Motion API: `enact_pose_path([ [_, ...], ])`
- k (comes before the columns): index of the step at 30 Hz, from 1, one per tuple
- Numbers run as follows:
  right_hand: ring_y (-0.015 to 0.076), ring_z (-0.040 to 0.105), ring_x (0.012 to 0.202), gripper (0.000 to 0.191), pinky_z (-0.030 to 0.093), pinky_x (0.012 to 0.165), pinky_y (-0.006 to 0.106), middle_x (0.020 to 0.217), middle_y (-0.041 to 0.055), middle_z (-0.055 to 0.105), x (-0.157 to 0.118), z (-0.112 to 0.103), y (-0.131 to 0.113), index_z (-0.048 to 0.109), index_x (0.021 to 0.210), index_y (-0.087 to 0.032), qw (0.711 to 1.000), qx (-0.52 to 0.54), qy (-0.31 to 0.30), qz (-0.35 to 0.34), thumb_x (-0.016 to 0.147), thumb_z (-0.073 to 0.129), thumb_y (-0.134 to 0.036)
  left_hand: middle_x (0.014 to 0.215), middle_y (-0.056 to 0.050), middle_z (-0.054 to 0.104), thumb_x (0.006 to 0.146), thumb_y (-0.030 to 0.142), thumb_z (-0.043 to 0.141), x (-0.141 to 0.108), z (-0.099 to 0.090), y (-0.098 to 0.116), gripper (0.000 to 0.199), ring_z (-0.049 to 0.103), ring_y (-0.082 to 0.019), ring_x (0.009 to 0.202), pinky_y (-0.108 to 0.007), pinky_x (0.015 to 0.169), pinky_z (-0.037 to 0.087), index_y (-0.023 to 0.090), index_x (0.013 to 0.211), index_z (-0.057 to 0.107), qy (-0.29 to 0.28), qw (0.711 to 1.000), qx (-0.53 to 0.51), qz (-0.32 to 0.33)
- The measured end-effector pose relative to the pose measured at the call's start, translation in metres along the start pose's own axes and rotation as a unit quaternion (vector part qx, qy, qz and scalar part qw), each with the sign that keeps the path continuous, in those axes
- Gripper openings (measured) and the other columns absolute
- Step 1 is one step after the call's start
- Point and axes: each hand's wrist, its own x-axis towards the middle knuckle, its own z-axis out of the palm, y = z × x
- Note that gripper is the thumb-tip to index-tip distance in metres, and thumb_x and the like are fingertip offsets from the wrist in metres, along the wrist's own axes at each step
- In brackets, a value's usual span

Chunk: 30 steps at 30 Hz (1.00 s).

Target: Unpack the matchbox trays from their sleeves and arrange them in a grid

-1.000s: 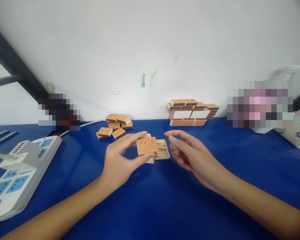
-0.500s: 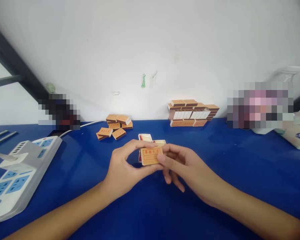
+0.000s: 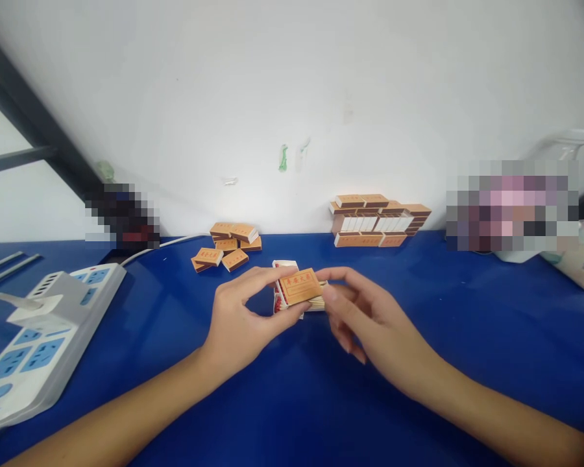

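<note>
Matchbox [image 3: 300, 287] shifted toward match trays [image 3: 317, 303], clamped by left hand [image 3: 241, 305]; right hand [image 3: 370, 311], fingers parted, beside matchbox; apparently opening; steady push needed.

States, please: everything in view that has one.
Orange rectangular cardboard matchbox: held in left hand, tilted
White cardboard match trays: open, matches inside, partly hidden
Orange matchbox pile: jumbled
Orange matchbox stack: layered
White power strip, blue sockets: plug attached; power unclear
Right hand: half-curled by that matchbox, contact unclear
</note>
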Motion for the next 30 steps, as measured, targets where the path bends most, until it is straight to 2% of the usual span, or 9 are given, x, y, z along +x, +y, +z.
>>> enact_pose_path([
  [3,0.0094,0.043,0.047,0.047,0.033,0.038,0.018,0.061,-0.0080,0.048,0.0012,-0.0018,-0.0007,0.060,0.121,-0.025,0.996,0.023,0.080,-0.026,0.093,0.069,-0.063,0.109,-0.002,0.082,0.079,0.027,0.091,-0.0007,0.0004,-0.0002,0.041,0.078,-0.024,0.100,-0.039,0.093,0.064,0.027,0.117,0.079,0.001,1.000,-0.011,-0.014],
  [4,0.0093,0.043,0.047,0.047,0.032,0.038,0.017,0.061,-0.0080,0.048,0.0011,-0.0019,-0.0014,0.060,0.121,-0.026,0.997,0.027,0.072,-0.023,0.093,0.069,-0.062,0.107,-0.002,0.082,0.078,0.027,0.092,-0.0010,0.0007,-0.0002,0.041,0.078,-0.024,0.098,-0.038,0.093,0.064,0.027,0.117,0.079,-0.001,1.000,-0.017,-0.020],
  [8,0.0097,0.044,0.043,0.051,0.031,0.035,0.019,0.059,-0.0082,0.050,-0.0002,-0.0015,-0.0026,0.059,0.123,-0.024,0.999,0.007,-0.046,0.011,0.092,0.071,-0.063,0.106,-0.001,0.083,0.080,0.031,0.091,-0.0023,0.0023,0.0005,0.036,0.079,-0.023,0.091,-0.039,0.089,0.065,0.028,0.115,0.080,-0.021,0.998,-0.047,-0.047],
  [12,0.0086,0.041,0.043,0.044,0.030,0.036,0.018,0.058,-0.0081,0.047,0.0012,-0.0046,0.0006,0.062,0.112,-0.024,0.999,0.014,0.033,0.002,0.094,0.068,-0.063,0.106,-0.002,0.083,0.079,0.030,0.092,-0.0030,0.0034,0.0014,0.039,0.079,-0.024,0.094,-0.040,0.091,0.065,0.027,0.115,0.079,-0.021,0.997,-0.051,-0.049],
  [17,0.0078,0.043,0.043,0.038,0.030,0.035,0.019,0.059,-0.0065,0.051,0.0008,-0.0039,-0.0005,0.064,0.095,-0.022,0.998,-0.012,-0.062,0.010,0.091,0.075,-0.058,0.109,-0.002,0.083,0.082,0.032,0.090,-0.0034,0.0036,0.0029,0.037,0.080,-0.024,0.096,-0.037,0.089,0.066,0.028,0.117,0.078,-0.045,0.996,-0.065,-0.048],
  [20,0.0057,0.036,0.042,0.037,0.027,0.036,0.019,0.057,-0.0074,0.047,0.0001,-0.0024,-0.0038,0.065,0.090,-0.021,0.999,-0.019,-0.023,-0.011,0.091,0.076,-0.056,0.110,-0.001,0.082,0.079,0.032,0.092,-0.0035,0.0032,0.0025,0.040,0.079,-0.023,0.099,-0.036,0.091,0.065,0.029,0.117,0.078,-0.040,0.996,-0.059,-0.045],
  [24,0.0065,0.036,0.041,0.038,0.029,0.036,0.019,0.054,-0.0090,0.046,0.0007,-0.0034,-0.0068,0.065,0.100,-0.022,0.999,-0.011,-0.043,-0.003,0.093,0.074,-0.058,0.107,0.000,0.082,0.078,0.033,0.093,-0.0036,0.0029,0.0014,0.041,0.079,-0.021,0.095,-0.033,0.088,0.065,0.029,0.115,0.077,-0.030,0.997,-0.059,-0.043],
  [28,0.0071,0.037,0.042,0.039,0.028,0.036,0.019,0.053,-0.0095,0.043,0.0005,-0.0040,-0.0070,0.064,0.103,-0.022,0.999,0.001,0.036,-0.012,0.093,0.072,-0.059,0.105,-0.001,0.082,0.075,0.033,0.095,-0.0038,0.0030,0.0027,0.042,0.079,-0.022,0.094,-0.034,0.088,0.065,0.027,0.113,0.078,-0.011,0.998,-0.053,-0.034],
  [30,0.0070,0.038,0.042,0.038,0.029,0.036,0.018,0.054,-0.0097,0.045,-0.0012,-0.0026,-0.0062,0.064,0.108,-0.023,1.000,0.005,0.004,-0.004,0.093,0.074,-0.056,0.105,-0.001,0.083,0.076,0.032,0.094,-0.0044,0.0034,0.0041,0.040,0.079,-0.021,0.093,-0.033,0.086,0.065,0.027,0.113,0.078,-0.013,0.998,-0.053,-0.033],
])
